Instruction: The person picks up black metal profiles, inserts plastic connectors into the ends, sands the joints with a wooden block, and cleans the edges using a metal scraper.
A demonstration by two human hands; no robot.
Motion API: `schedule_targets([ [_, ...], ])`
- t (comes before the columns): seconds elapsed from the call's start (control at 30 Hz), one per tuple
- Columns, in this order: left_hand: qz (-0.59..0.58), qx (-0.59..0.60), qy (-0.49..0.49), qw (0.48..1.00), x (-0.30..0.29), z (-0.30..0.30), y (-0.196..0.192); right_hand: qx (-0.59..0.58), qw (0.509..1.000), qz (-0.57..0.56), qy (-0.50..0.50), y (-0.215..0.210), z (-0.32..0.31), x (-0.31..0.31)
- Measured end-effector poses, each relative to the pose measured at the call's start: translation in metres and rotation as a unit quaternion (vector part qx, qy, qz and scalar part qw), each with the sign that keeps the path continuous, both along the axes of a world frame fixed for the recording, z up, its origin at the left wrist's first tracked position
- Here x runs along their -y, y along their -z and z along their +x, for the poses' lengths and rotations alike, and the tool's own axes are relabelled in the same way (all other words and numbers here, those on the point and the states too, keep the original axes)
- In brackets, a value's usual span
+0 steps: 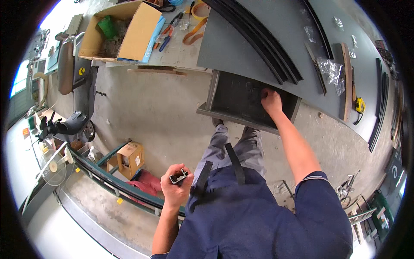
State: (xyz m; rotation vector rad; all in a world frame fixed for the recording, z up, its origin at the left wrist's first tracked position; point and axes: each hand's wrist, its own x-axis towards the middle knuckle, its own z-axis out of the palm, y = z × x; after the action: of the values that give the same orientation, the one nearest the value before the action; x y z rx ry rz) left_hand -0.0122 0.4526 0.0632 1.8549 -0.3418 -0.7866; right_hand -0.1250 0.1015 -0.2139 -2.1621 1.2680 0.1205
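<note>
Short black profile piece point(178, 177) pinched in left hand point(176, 188), right hand point(271, 101) reaching into open drawer point(241, 101)

Held close to the body with fingers curled tight around it, probably to keep it ready; farther away, right fingers bent down on the dark drawer floor, grip unclear; beyond that hand, long black strips point(263, 43) lying on the grey worktable point(224, 47)

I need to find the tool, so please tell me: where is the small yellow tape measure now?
In the head view, the small yellow tape measure lies at the right on the dark grey worktable, beside a long brown wooden strip.
</note>
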Motion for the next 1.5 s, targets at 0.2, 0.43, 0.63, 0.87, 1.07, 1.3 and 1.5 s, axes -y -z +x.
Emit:
schedule_targets([
  [0.2,-0.012,0.006,-0.021,1.0,0.005,-0.003,0.006,-0.03,0.999,0.012,0.031,0.015,0.013,-0.003],
  [0.43,0.006,0.021,0.005,1.0,0.003,0.003,0.008,-0.037,0.999,-0.011,0.016,0.014,0.026,-0.007],
  [0.63,-0.002,0.024,0.002,1.0,0.014,0.015,0.001,0.139,0.913,0.348,0.165,-0.046,0.033,-0.017],
  [0.87,-0.05,0.044,0.043,0.997,0.051,0.031,-0.016,0.343,0.61,0.646,0.305,-0.196,0.048,-0.041],
  [1.07,-0.056,0.099,0.117,0.987,0.103,0.042,-0.052,0.379,0.545,0.68,0.31,-0.286,0.045,-0.027],
  [1.3,-0.005,0.198,0.175,0.964,0.189,0.037,-0.109,0.447,0.5,0.696,0.256,-0.348,0.03,0.02],
  [1.5,-0.052,0.237,0.208,0.948,0.251,0.023,-0.143,0.527,0.514,0.655,0.169,-0.387,0.012,0.067],
])
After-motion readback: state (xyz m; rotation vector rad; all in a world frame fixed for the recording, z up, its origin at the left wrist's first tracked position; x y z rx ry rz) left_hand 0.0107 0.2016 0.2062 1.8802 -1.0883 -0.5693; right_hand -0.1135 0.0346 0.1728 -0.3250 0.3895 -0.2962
